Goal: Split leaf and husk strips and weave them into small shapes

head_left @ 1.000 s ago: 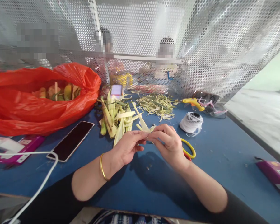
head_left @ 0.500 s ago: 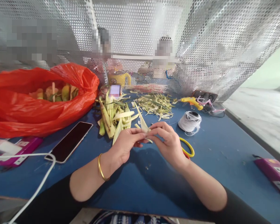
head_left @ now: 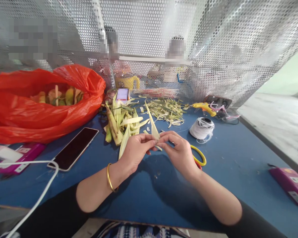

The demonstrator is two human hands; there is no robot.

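Observation:
A pale, pointed corn husk leaf [head_left: 153,127] rises between my fingertips, its tip pointing away from me. My left hand [head_left: 136,148] pinches the lower end, thumb on top. From the other side my right hand [head_left: 177,148] grips the same end with thumb and fingers; the exact hold is partly hidden. Just behind my left hand lies a pile of green and pale husks [head_left: 116,124]. Beyond both hands is a heap of thin husk shreds [head_left: 165,110]. Scissors with a yellow handle loop [head_left: 200,156] lie beside my right hand, partly covered by it.
A red plastic bag [head_left: 47,119] with husk-coloured pieces stands at left, near a phone [head_left: 75,148] and a white cable [head_left: 46,190]. To the right are a spool of white thread [head_left: 202,129], a yellow glue gun [head_left: 205,107] and a purple power strip [head_left: 290,185]. Perforated mesh [head_left: 144,33] rises behind.
The husk leaf stands slightly more upright, and my fingers have shifted a little at its base. Both hands keep hold of it.

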